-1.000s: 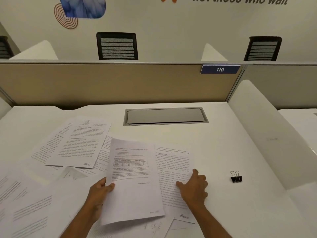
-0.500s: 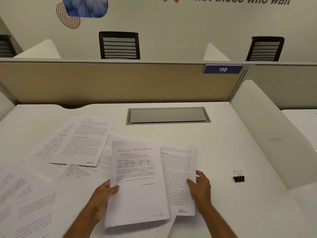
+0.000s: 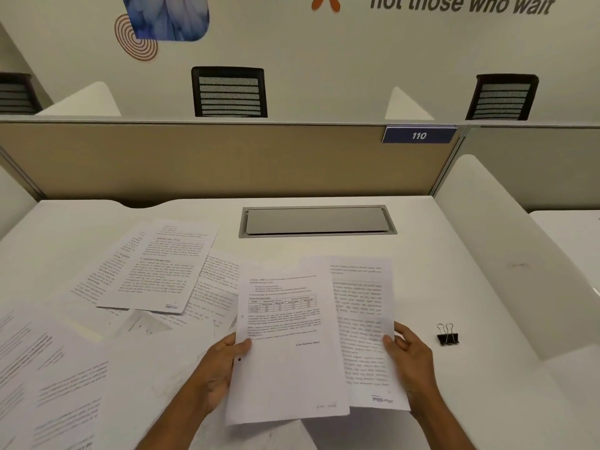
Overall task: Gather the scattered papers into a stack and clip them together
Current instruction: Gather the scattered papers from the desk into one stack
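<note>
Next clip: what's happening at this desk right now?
A person is gathering printed white paper sheets at a white desk. The left hand grips the sheet with a table printed on it, and the right hand holds a text-covered sheet partly tucked behind it. More printed sheets lie scattered to the left. The black binder clip with silver handles sits untouched on the desk to the right.

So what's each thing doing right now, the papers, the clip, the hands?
Sheet with table: held by left hand.
Text sheet: held by right hand, tucked behind.
Other papers: scattered on desk.
Binder clip: on desk, unused.
Desk hatch: closed.
</note>
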The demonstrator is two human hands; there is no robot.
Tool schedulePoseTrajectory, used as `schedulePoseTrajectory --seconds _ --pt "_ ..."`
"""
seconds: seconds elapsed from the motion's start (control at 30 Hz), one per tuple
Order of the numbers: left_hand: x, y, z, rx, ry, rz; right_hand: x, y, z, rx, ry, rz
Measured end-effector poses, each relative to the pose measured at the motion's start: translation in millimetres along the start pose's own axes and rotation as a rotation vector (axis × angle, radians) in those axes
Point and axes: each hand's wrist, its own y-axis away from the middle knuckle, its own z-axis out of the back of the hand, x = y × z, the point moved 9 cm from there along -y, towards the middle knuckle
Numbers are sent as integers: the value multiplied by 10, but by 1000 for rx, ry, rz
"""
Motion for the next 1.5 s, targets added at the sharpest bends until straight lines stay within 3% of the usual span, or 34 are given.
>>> schedulePoseTrajectory --seconds 0.5,0.8,1.03,1.1,1.2,1.4,1.5 --pt "-205 23 -693 -58 -172 -84 71 -28 -263 108 43 -2" --pt "-210 -78 -953 18 -196 -7 254 -108 -239 140 31 4" --pt "-341 -118 -756 -22 -44 -85 -150 -1 -234 89 -166 -292" --pt "-411 -114 -610 -43 7 -117 -249 133 -322 87 -34 -275" --pt "-487 -59 -295 -93 88 -152 -332 349 -610 102 300 -106" --pt "-318 266 700 -251 164 -188 -393 972 -1618 328 1010 216" --pt "-91 479 1311 -362 194 -178 -526 1195 -1917 419 1278 214"
